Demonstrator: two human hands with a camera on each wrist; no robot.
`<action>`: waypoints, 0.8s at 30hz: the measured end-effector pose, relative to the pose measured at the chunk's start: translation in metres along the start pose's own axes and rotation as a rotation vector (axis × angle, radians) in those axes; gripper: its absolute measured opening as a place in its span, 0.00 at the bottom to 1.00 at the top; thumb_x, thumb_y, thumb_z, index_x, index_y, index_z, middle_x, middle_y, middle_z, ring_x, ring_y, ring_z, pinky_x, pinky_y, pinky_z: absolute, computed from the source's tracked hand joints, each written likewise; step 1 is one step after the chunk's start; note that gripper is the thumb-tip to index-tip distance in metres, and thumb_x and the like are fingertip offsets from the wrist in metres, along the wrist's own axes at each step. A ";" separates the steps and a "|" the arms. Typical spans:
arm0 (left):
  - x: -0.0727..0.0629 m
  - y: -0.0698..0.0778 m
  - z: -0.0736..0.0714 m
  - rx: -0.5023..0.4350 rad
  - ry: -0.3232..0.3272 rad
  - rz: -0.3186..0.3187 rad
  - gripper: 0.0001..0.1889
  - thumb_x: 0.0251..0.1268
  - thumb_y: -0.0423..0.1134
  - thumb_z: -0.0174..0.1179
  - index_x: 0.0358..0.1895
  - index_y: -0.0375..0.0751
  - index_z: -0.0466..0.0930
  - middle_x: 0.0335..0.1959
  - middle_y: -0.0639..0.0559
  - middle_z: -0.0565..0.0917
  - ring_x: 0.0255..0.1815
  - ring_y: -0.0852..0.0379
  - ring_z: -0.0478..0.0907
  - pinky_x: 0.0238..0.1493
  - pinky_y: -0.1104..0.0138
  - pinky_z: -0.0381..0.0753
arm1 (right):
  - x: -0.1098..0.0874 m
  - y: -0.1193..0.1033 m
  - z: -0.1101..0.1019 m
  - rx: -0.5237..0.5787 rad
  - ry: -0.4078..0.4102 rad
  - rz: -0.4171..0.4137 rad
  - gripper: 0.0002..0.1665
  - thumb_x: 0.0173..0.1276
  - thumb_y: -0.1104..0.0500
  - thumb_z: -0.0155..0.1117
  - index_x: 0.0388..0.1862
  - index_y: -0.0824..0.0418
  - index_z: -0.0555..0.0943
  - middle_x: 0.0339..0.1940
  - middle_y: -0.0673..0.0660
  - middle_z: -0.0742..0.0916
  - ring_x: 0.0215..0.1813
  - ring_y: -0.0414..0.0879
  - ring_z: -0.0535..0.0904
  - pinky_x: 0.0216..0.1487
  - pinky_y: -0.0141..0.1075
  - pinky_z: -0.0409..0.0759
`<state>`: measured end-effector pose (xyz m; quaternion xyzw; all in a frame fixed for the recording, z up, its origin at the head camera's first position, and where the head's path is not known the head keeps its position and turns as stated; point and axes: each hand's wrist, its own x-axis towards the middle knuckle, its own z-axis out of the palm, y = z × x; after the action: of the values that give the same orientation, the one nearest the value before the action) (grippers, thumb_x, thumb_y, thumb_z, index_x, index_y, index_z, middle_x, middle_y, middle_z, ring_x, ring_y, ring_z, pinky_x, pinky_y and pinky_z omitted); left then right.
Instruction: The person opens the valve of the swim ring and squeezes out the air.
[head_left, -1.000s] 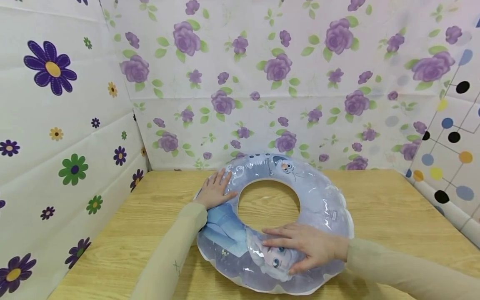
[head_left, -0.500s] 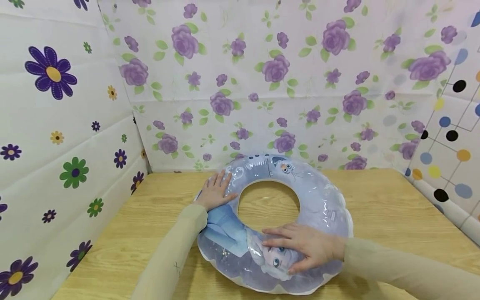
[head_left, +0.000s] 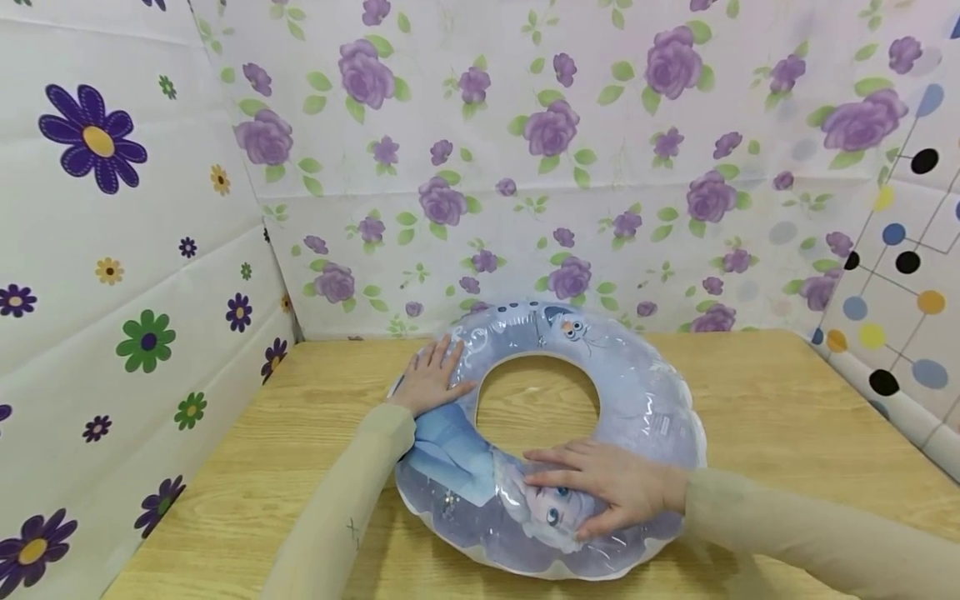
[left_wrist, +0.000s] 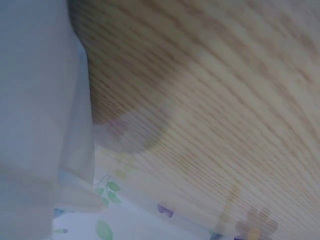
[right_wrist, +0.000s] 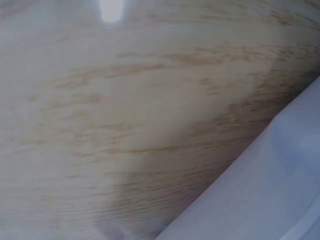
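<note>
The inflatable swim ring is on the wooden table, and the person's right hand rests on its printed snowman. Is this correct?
Not quite: the head view shows the right hand on the printed pale-haired figure, not the snowman. The inflatable swim ring is on the wooden table.

left wrist view | wood-grain table (left_wrist: 225, 100), partly shadowed | pale blurred surface (left_wrist: 35, 110), left | floral cloth (left_wrist: 132, 217) along bottom

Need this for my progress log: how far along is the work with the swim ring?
Apparently done: the swim ring looks plump and sits on the wooden table. In hand: the left hand lies on the ring's left side, the right hand on its near side, fingers spread. Probably left: taking the hands off, since both rest on it.
</note>
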<state>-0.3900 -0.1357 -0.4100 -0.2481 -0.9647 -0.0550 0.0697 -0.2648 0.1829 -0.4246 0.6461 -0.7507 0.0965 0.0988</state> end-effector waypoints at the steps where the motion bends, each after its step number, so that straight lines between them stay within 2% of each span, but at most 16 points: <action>1: 0.000 0.000 0.000 -0.002 0.002 -0.002 0.44 0.61 0.68 0.39 0.72 0.44 0.38 0.71 0.42 0.39 0.68 0.41 0.37 0.60 0.45 0.39 | 0.000 0.001 0.000 -0.004 -0.004 0.000 0.45 0.60 0.32 0.50 0.71 0.51 0.55 0.70 0.57 0.57 0.66 0.46 0.56 0.58 0.45 0.59; 8: 0.000 0.001 -0.002 0.001 -0.021 -0.021 0.44 0.61 0.67 0.39 0.72 0.44 0.37 0.71 0.42 0.37 0.68 0.42 0.35 0.60 0.44 0.37 | 0.000 0.002 0.000 -0.017 -0.029 -0.002 0.46 0.60 0.32 0.50 0.72 0.51 0.53 0.71 0.56 0.55 0.67 0.47 0.54 0.59 0.46 0.59; 15: 0.001 0.001 -0.001 -0.003 -0.009 -0.023 0.44 0.61 0.68 0.38 0.72 0.44 0.37 0.71 0.42 0.38 0.68 0.43 0.34 0.60 0.44 0.38 | 0.001 0.002 -0.002 -0.049 -0.054 -0.011 0.45 0.61 0.32 0.46 0.72 0.50 0.52 0.71 0.57 0.54 0.69 0.50 0.50 0.59 0.54 0.56; 24: 0.000 0.003 -0.002 0.019 -0.018 -0.026 0.44 0.61 0.67 0.38 0.72 0.43 0.37 0.71 0.41 0.38 0.68 0.42 0.35 0.59 0.43 0.39 | 0.002 0.000 -0.002 -0.097 -0.088 -0.030 0.44 0.63 0.31 0.43 0.73 0.50 0.50 0.71 0.58 0.53 0.68 0.53 0.50 0.60 0.52 0.54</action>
<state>-0.3881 -0.1336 -0.4075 -0.2355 -0.9688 -0.0446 0.0625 -0.2655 0.1816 -0.4218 0.6552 -0.7484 0.0300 0.0984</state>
